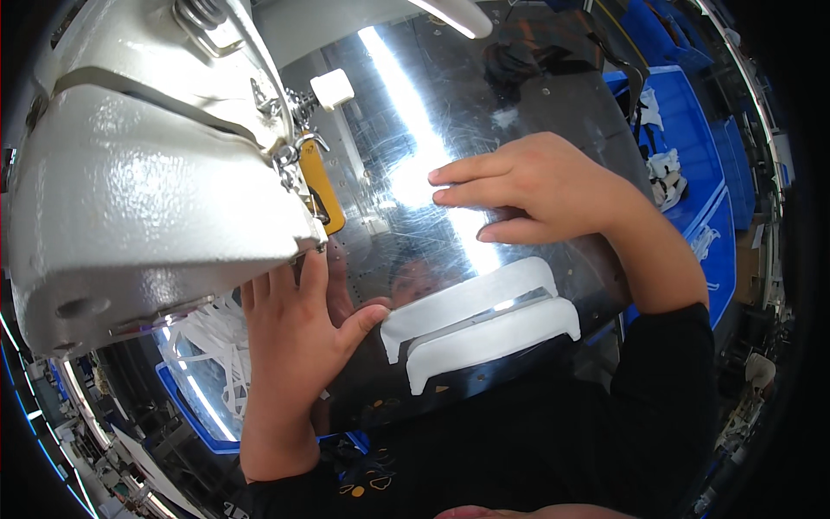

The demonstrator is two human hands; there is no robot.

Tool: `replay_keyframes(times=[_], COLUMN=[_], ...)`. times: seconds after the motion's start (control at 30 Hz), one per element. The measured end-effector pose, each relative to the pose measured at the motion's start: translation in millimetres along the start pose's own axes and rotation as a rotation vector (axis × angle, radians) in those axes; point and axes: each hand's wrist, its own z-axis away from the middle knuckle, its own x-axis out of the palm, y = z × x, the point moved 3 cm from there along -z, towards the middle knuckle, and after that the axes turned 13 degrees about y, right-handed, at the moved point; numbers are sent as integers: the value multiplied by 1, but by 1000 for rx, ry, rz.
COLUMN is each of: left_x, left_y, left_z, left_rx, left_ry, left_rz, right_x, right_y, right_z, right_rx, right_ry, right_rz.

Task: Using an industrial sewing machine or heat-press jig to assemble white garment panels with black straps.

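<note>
At the left, my left hand [294, 333] reaches up beside the sewing machine's white head [147, 199]. Its fingers lie stretched out, with some of the tips hidden by the machine, and the thumb spreads to the right. That thumb tip is at the left end of a curved white piece [475, 297], apparently fabric. A second curved white piece [497, 340] of like shape lies just nearer to me. My right hand [549, 186] is over the shiny table farther back, fingers apart and pointing left, holding nothing.
A yellow plate [322, 190] and a white knob [332, 89] sit by the needle area. Beyond the dark, scratched tabletop [562, 95] stand blue bins [692, 95] with white pieces at the right. Another blue bin [177, 398] at the lower left holds white strips [212, 350].
</note>
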Motion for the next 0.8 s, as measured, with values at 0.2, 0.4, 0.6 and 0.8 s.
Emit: replay_keyframes(times=[0.2, 0.4, 0.6, 0.8], left_x=[-5, -9, -16, -18], left_y=[2, 8, 15, 21], left_z=[2, 4, 7, 9], left_rx=[4, 36, 22, 101], left_ry=[-11, 33, -29, -6], left_rz=[-13, -38, -15, -1], right_x=[-2, -1, -2, -2], right_y=[-1, -1, -1, -1], right_z=[-2, -2, -2, -2], right_rx=[-12, -13, -14, -17], right_ry=[2, -5, -2, 5], right_rz=[-3, 2, -1, 4])
